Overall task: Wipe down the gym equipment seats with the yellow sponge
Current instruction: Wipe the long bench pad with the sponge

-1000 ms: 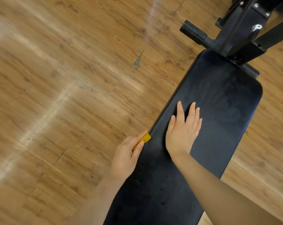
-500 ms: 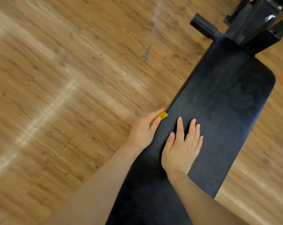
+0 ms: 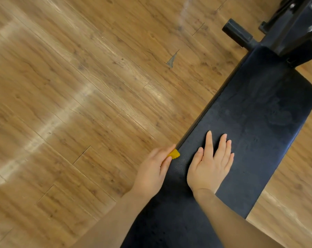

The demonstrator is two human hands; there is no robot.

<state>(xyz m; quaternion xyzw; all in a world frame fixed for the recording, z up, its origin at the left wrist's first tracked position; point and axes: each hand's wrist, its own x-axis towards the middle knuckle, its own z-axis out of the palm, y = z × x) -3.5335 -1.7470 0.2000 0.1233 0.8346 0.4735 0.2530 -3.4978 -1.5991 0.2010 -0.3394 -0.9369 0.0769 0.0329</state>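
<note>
At the left edge of the black padded seat (image 3: 255, 126), the left hand (image 3: 154, 173) grips the yellow sponge (image 3: 174, 154), only its tip showing past the fingers. The right hand (image 3: 209, 167) lies flat on the pad, fingers straight. A black metal frame (image 3: 295, 27) stands over the wooden floor (image 3: 71, 104).

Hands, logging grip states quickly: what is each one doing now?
Left hand: holding the yellow sponge at the seat edge.
Right hand: open, flat on the seat.
</note>
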